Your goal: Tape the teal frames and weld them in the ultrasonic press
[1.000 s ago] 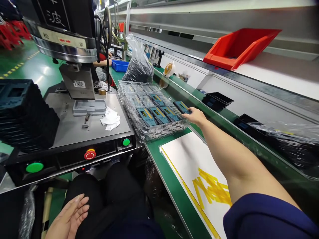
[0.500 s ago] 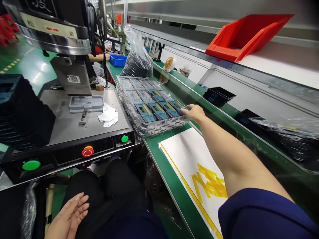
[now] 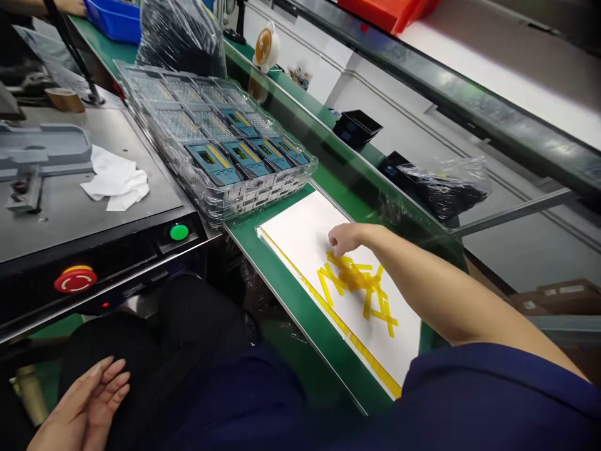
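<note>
My right hand (image 3: 346,238) is over a white board (image 3: 303,216), fingers curled together beside a loose pile of yellow strips (image 3: 354,275). Whatever those fingers hold, if anything, is hidden. More yellow runs along the board's near edge. My left hand (image 3: 91,401) rests low at the left by my lap, palm turned up, fingers loosely bent and holding nothing. Beyond the board stands a stack of clear plastic trays (image 3: 235,197); several blue-grey parts (image 3: 244,158), each with a yellow stripe, lie in the top tray's compartments.
To the left is a metal machine table with a grey fixture (image 3: 51,150), a crumpled white cloth (image 3: 117,178), a red stop button (image 3: 75,279) and a green button (image 3: 179,232). A plastic bag (image 3: 181,44) and a blue bin (image 3: 115,22) stand behind the trays.
My right hand has left the right edge of the tray stack and come back to the yellow strips, its fingers now curled. The view has swung right and down. My left hand stays by my lap.
</note>
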The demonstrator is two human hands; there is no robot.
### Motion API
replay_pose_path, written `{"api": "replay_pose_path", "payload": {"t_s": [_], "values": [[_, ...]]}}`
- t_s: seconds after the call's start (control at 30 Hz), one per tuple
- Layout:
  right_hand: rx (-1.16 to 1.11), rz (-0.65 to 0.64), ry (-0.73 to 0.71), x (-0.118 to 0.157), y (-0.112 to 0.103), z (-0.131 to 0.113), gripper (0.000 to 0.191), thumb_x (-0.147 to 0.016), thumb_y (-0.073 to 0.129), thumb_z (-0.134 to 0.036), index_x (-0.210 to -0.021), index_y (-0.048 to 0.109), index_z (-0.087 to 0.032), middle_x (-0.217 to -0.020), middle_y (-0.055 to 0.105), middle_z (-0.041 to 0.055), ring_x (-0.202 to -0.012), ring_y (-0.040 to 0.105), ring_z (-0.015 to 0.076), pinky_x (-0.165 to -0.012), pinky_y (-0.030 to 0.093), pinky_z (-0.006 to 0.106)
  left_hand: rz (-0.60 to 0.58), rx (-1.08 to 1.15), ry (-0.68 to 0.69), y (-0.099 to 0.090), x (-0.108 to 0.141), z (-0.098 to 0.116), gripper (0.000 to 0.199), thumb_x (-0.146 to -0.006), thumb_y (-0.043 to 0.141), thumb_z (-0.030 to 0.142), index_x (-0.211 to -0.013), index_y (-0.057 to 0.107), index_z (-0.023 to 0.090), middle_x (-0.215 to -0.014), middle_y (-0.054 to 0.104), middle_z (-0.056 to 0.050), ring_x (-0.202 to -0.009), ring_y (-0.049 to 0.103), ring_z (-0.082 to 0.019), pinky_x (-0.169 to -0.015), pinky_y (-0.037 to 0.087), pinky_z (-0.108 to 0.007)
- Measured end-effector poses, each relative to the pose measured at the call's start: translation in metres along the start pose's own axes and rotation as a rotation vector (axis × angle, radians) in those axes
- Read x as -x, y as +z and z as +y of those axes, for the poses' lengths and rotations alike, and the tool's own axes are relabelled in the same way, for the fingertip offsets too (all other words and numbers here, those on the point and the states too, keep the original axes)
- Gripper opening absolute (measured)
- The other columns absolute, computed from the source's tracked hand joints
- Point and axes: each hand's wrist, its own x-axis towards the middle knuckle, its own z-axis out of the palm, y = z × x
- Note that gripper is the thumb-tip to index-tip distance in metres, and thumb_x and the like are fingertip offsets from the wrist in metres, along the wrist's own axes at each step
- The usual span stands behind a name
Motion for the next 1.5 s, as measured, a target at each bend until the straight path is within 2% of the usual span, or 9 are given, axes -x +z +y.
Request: {"api": "replay_pose_path", "payload": {"t_s": [0.1,0.23,0.47,0.57,0.73,1.03,1.17,1.33,1.5], "values": [[0.011,0.061,-0.007,0.005,0.024,0.000,0.023,-0.061,0.069,-0.020,-0.084,0.069,-0.019,-0.086,0.067,0.0061,-0.078,0.061,0.0219,-0.063,0.046,0.029,-0.035,0.075,0.004,0.000,0.002,0.000,0.014,-0.079,0.062,0.026,-0.091,0.068,0.026,-0.094,0.069,0.002,-0.082,0.065,-0.014,-0.065,0.058,-0.020],[-0.004,0.117,-0.001,0.003,0.033,0.005,0.024,-0.064,0.065,-0.021,-0.087,0.068,-0.019,-0.091,0.067,0.0075,-0.082,0.061,0.0224,-0.063,0.044,0.028,-0.065,0.073,0.018,0.000,0.007,0.000,0.018,-0.078,0.065,0.027,-0.095,0.068,0.025,-0.097,0.069,0.001,-0.082,0.066,-0.015,-0.065,0.059,-0.021],[-0.074,0.166,-0.029,-0.005,0.014,0.008,0.018,-0.064,0.065,-0.021,-0.081,0.065,-0.017,-0.087,0.067,0.0076,-0.081,0.062,0.0232,-0.059,0.044,0.026,-0.003,0.096,0.000,-0.004,0.013,-0.002,0.015,-0.084,0.059,0.027,-0.096,0.067,0.024,-0.102,0.068,-0.001,-0.083,0.066,-0.014,-0.065,0.059,-0.022],[-0.281,0.164,-0.085,-0.001,-0.001,-0.005,0.012,-0.067,0.062,-0.019,-0.079,0.061,-0.017,-0.077,0.067,0.0046,-0.071,0.063,0.0183,-0.055,0.045,0.024,0.024,0.115,0.003,0.003,0.025,0.002,0.014,-0.085,0.057,0.025,-0.094,0.067,0.024,-0.098,0.068,0.000,-0.078,0.065,-0.012,-0.062,0.058,-0.020],[-0.966,0.129,-0.334,0.008,-0.020,-0.052,0.019,-0.061,0.068,-0.018,-0.071,0.053,-0.016,-0.067,0.066,0.0035,-0.059,0.062,0.0140,-0.051,0.047,0.021,0.035,0.142,0.012,0.019,0.042,0.012,0.015,-0.086,0.053,0.020,-0.092,0.066,0.020,-0.092,0.069,-0.002,-0.071,0.065,-0.012,-0.059,0.056,-0.021],[-1.059,-0.091,-0.812,0.015,-0.018,-0.188,0.030,-0.061,0.068,-0.027,-0.085,0.053,-0.018,-0.064,0.063,-0.0011,-0.052,0.054,0.0110,-0.047,0.041,0.021,0.040,0.229,0.201,0.021,0.058,0.027,0.023,-0.074,0.066,0.018,-0.096,0.062,0.013,-0.084,0.067,-0.006,-0.064,0.062,-0.011,-0.056,0.050,-0.021],[-0.909,-0.154,-1.071,0.013,-0.002,-0.250,0.023,-0.070,0.060,-0.031,-0.088,0.053,-0.019,-0.066,0.061,-0.0014,-0.056,0.054,0.0117,-0.053,0.041,0.023,0.088,0.184,0.438,0.014,0.065,0.064,0.037,-0.067,0.075,0.035,-0.093,0.060,0.013,-0.081,0.065,-0.003,-0.062,0.058,-0.009,-0.055,0.045,-0.020],[-0.672,0.134,-1.227,0.000,0.025,-0.305,0.010,-0.080,0.048,-0.027,-0.085,0.054,-0.020,-0.066,0.060,-0.0010,-0.060,0.054,0.0130,-0.057,0.039,0.024,0.333,-0.025,0.901,-0.001,0.086,0.140,0.042,-0.069,0.071,0.044,-0.097,0.058,0.016,-0.081,0.062,-0.001,-0.070,0.057,-0.010,-0.063,0.045,-0.021],[-0.400,0.413,-1.151,-0.020,0.042,-0.319,0.015,-0.084,0.044,-0.023,-0.090,0.056,-0.020,-0.071,0.063,0.0009,-0.064,0.057,0.0155,-0.060,0.034,0.026,0.715,-0.266,1.216,-0.006,0.107,0.237,0.043,-0.070,0.067,0.045,-0.101,0.057,0.016,-0.095,0.062,-0.006,-0.073,0.057,-0.013,-0.065,0.046,-0.024]]}}
